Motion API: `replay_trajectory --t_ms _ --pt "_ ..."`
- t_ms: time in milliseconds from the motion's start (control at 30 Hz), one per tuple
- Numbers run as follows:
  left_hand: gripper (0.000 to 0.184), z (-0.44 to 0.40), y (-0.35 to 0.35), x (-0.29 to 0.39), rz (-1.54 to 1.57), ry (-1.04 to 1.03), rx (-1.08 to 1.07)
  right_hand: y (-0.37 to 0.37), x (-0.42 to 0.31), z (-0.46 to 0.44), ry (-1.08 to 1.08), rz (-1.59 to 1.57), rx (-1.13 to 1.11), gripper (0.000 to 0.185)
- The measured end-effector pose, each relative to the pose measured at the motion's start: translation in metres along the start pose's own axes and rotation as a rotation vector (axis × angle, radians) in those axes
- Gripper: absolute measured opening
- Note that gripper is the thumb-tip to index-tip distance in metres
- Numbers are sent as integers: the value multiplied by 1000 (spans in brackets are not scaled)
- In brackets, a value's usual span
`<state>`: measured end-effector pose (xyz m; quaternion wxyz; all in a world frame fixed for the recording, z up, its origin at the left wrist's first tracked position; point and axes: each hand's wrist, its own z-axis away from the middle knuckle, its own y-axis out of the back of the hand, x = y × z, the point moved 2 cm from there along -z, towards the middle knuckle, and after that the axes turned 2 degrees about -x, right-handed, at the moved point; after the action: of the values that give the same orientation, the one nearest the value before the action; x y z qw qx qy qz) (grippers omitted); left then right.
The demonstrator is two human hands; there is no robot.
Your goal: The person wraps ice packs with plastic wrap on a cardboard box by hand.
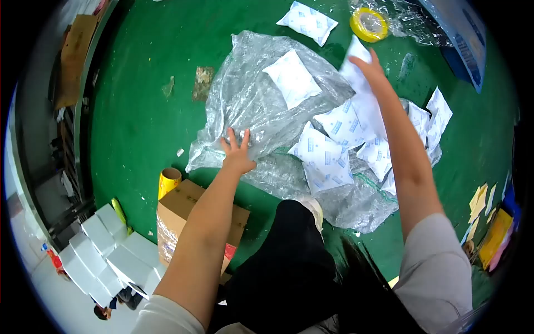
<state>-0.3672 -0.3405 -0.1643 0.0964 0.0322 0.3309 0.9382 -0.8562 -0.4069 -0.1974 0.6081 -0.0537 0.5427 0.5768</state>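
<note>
My left hand is spread, fingers apart, over the near left part of a large clear plastic bag lying crumpled on the floor. My right hand is closed on a white packet, which is smeared by motion and stands partly upright. Below it lie several white packets with blue print, among them one packet on the near side of the bag. Another packet rests on the bag's far part. To the right, more packets show past my forearm, which hides some of the pile.
A loose packet lies on the green floor beyond the bag. Yellow tape sits near a blue bin. By my left arm stand a cardboard box and a yellow roll. White boxes are stacked at the left.
</note>
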Motion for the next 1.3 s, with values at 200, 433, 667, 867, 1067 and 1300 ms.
replay_trajectory --t_ms 200,433,667,867,1067,1300 --pt "115 3 -3 0 82 -53 29 19 74 244 218 136 29 93" --pt "119 4 1 1 89 -50 -46 -45 -86 130 817 232 210 84" --pt "119 6 2 6 26 -29 9 -103 -144 -29 343 703 -50 102" --pt "123 5 3 8 -40 -12 47 -61 -112 136 702 468 -186 98" --pt "119 9 6 10 -42 -5 31 107 30 94 343 45 650 104" --pt "120 -7 -15 -10 -75 -111 116 243 228 77 -586 133 496 119"
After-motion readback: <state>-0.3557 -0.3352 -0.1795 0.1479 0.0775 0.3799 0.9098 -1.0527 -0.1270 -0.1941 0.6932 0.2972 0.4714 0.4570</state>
